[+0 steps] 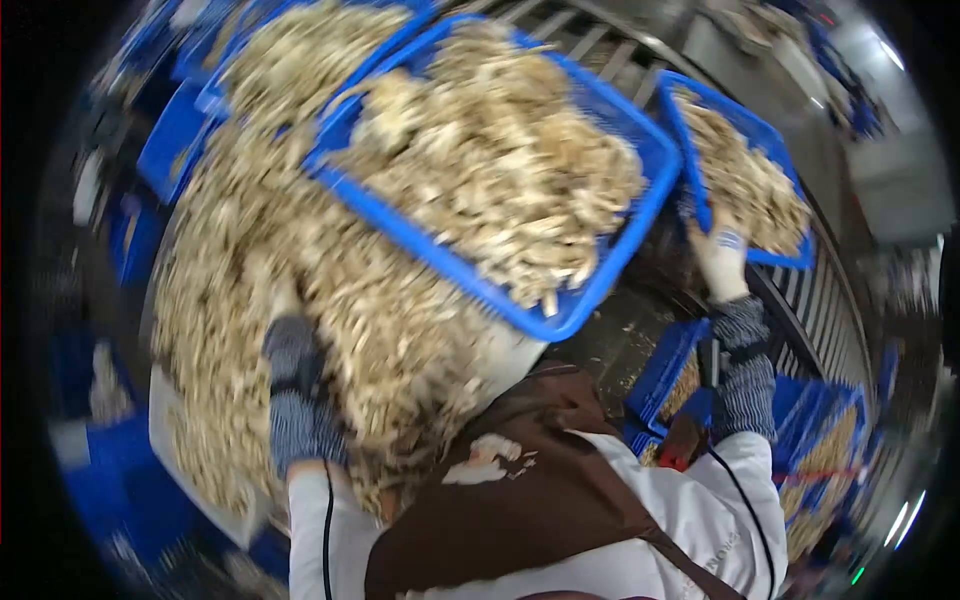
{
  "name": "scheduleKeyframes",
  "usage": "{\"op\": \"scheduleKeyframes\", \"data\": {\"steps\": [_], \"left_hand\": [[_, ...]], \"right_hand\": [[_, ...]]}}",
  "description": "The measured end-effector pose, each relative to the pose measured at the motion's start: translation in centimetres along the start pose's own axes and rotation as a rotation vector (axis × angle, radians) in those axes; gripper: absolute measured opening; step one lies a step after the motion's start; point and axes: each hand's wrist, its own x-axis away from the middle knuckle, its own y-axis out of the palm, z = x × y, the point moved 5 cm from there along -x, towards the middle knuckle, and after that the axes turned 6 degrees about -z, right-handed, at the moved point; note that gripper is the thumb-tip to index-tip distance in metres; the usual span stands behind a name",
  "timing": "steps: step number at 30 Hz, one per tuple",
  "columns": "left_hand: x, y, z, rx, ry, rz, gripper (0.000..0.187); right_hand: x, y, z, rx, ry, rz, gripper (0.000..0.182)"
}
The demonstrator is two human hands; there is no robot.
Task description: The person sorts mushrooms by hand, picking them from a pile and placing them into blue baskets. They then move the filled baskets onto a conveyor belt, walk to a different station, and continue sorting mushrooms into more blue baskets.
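Note:
My left hand (286,298) reaches into a big heap of pale brown, mushroom-like pieces (380,330) on a white-edged table. Its fingers are hidden among the pieces, so their closure cannot be seen. At the right, my right hand (722,258) is closed on the near edge of a small blue basket (762,133) holding similar pieces (740,170). Between my hands, a larger blue basket (420,248) is tilted at the edge of the heap, filled with the same pale pieces. Motion blurs the picture.
Metal rollers (620,55) run behind and beside the baskets. At the upper left stands another filled blue basket (203,98). Lower right, more blue baskets (650,385) sit beside my body. Blue containers (130,480) stand at the left past the table edge (215,515).

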Motion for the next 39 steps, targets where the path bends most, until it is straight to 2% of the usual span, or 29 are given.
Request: {"op": "scheduleKeyframes", "data": {"steps": [1, 3, 4, 5, 6, 7, 9, 10, 12, 14, 15, 16, 17, 18, 19, 20, 21, 22, 23, 24, 25, 28, 30, 32, 33, 35, 36, 37, 39], "left_hand": [[3.1, -2.9, 2.9, 0.035, 0.074, -0.034, 0.046], [3.7, -4.7, 3.1, 0.158, 0.048, 0.022, 0.044], [3.4, -4.2, 2.8, 0.514, -0.116, -0.051, 0.050], [3.0, -3.5, 2.4, 0.861, -0.305, -0.055, 0.059], [3.4, -3.3, 2.6, 0.963, -0.430, -0.095, 0.065], [3.8, -4.2, 3.8, 0.859, -0.394, -0.127, 0.069], [3.4, -3.6, 3.6, 0.780, -0.341, -0.141, 0.078], [2.4, -2.3, 2.9, 0.804, -0.322, -0.116, 0.083], [1.0, -1.0, 1.7, 0.946, -0.345, -0.132, 0.095], [2.2, -4.3, 3.2, 0.864, -0.446, 0.001, 0.101], [1.2, -4.1, 2.6, 0.729, -0.466, 0.050, 0.105], [-0.4, -2.3, 1.3, 0.861, -0.490, 0.083, 0.097], [-1.4, -1.3, 0.7, 1.217, -0.488, 0.088, 0.091], [-2.4, -0.7, 0.7, 1.571, -0.472, 0.089, 0.085], [0.9, -5.2, 4.2, 1.844, -0.734, 0.258, 0.069], [-0.1, -3.8, 3.5, 1.952, -0.745, 0.235, 0.065], [-1.1, -2.3, 2.8, 2.058, -0.761, 0.212, 0.062], [-0.6, -2.0, 3.8, 2.102, -0.828, 0.150, 0.061], [-0.7, -1.4, 3.9, 1.922, -0.716, 0.097, 0.061], [-2.2, 1.6, 2.6, 1.916, -0.616, 0.114, 0.059], [-1.8, 0.8, 2.3, 1.922, -0.627, 0.127, 0.059], [-1.6, -0.1, 1.1, 1.974, -0.563, 0.049, 0.057], [-3.0, -0.1, 0.5, 1.754, -0.418, -0.083, 0.096], [-2.9, -1.9, 2.6, 1.692, -0.374, -0.058, 0.100], [-2.6, -2.1, 3.4, 1.798, -0.403, -0.074, 0.094], [-1.6, -1.7, 4.1, 1.908, -0.380, -0.159, 0.081], [-0.6, -1.2, 3.9, 1.915, -0.368, -0.155, 0.081], [0.5, -2.7, 4.1, 1.440, -0.097, -0.029, 0.074], [3.2, -5.0, 4.8, 1.458, -0.059, -0.030, 0.056]], "right_hand": [[-0.4, 1.4, -1.6, -0.233, -0.093, 0.037, 0.043], [-0.8, 2.4, -7.8, -0.564, -0.260, 0.033, 0.035], [-0.1, 3.3, -11.6, -0.744, -0.354, 0.031, 0.034], [1.5, 1.4, -17.3, -0.646, -0.524, 0.039, 0.033], [2.7, 2.8, -21.0, -0.720, -0.629, -0.019, 0.033], [4.1, 3.5, -25.2, -0.711, -0.710, -0.065, 0.035], [6.4, 5.9, -32.3, -0.980, -0.783, -0.315, 0.036], [7.6, 8.4, -35.1, -1.049, -0.728, -0.420, 0.037], [8.9, 6.1, -39.6, -0.925, -0.791, -0.250, 0.044], [9.8, 13.9, -43.6, -1.297, -0.466, -0.357, 0.051], [9.7, 14.7, -45.2, -1.377, -0.402, -0.500, 0.057], [9.7, 15.5, -46.6, -1.451, -0.332, -0.644, 0.063], [9.5, 20.2, -47.7, -1.320, -0.269, -0.536, 0.062], [8.8, 19.6, -48.7, -1.208, -0.215, -0.555, 0.062], [7.5, 19.6, -50.5, -1.262, -0.311, -0.525, 0.062], [6.1, 19.6, -52.2, -1.311, -0.412, -0.496, 0.062], [5.0, 17.3, -53.5, -1.165, -0.482, -0.423, 0.057], [4.4, 18.6, -55.5, -1.108, -0.459, -0.497, 0.058], [3.2, 20.2, -57.0, -0.988, -0.386, -0.603, 0.060], [2.1, 20.5, -58.5, -0.862, -0.314, -0.704, 0.061], [0.7, 21.2, -59.4, -0.809, -0.306, -0.761, 0.071], [-2.4, 24.1, -60.6, -0.903, -0.277, -0.737, 0.077], [-2.8, 26.6, -61.5, -0.931, -0.287, -0.686, 0.083], [-2.5, 25.8, -61.8, -0.876, -0.197, -0.795, 0.088], [-2.6, 25.9, -61.7, -0.875, -0.204, -0.786, 0.088], [-1.9, 26.3, -61.5, -1.152, -0.301, -0.927, 0.075], [-0.7, 22.0, -60.2, -1.074, -0.249, -0.917, 0.068], [0.0, 22.4, -59.5, -1.071, -0.255, -0.910, 0.068], [1.9, 20.8, -58.4, -1.205, -0.389, -0.866, 0.051]]}}
